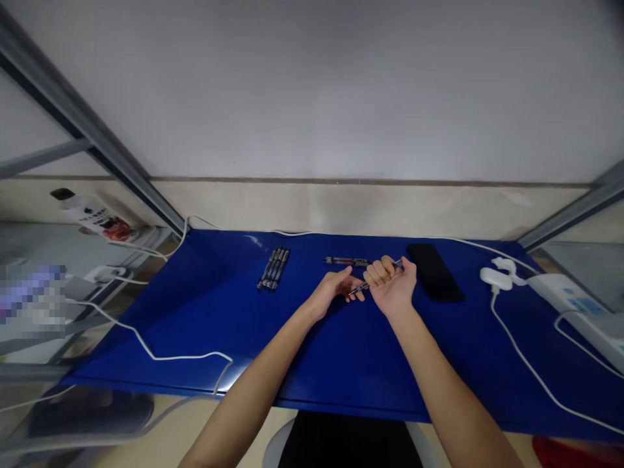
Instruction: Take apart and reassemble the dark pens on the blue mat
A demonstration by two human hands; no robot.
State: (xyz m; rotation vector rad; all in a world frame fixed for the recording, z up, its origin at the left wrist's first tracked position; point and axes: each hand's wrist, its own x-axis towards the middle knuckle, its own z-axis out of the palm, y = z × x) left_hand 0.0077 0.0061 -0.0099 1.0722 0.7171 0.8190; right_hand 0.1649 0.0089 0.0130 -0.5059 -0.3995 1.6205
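Observation:
My right hand (391, 284) is closed around a slim pen (359, 288), whose pointed end slants down to the left and whose other end shows past the thumb. Beside that point is my left hand (334, 291), fingers apart and thumb raised; the tip lies over its fingers, and I cannot tell whether they touch. Just behind the hands, a couple of dark pens (341, 260), one with a red part, lie sideways, partly hidden by the right hand. To the left, several dark clear-barrelled pens (273, 268) lie side by side in a row.
A black phone (435, 272) lies right of my hands on the blue tabletop (195, 312). Farther right are a white charger (496, 279) and a power strip (580, 305) with cables. A white cable (180, 357) crosses the left side. A bottle (100, 218) stands beyond the metal frame.

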